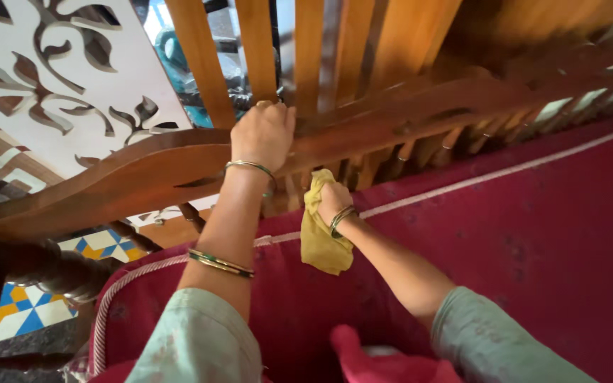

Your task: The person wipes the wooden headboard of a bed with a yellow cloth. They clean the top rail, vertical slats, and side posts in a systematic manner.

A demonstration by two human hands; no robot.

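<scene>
The left hand (262, 135) was closed around the wooden rail (391, 120) of the sofa back. The right hand (333, 202) was shut tight on a yellow cloth (321, 237), pressed low against the wooden slats (363, 170) just above the red cushion (533, 234). The cloth looked soft, light and floppy, so bunching it in the fist seemed the best way to hold it.

The crumpled yellow cleaning cloth (321, 230) hangs in loose folds, its upper end bunched against the short turned spindles under the carved brown wooden backrest rail (406, 117), its lower corner draping over the red cushion. The glossy rail curves across the frame from lower left to upper right, with flat vertical wooden slats rising above it.
</scene>
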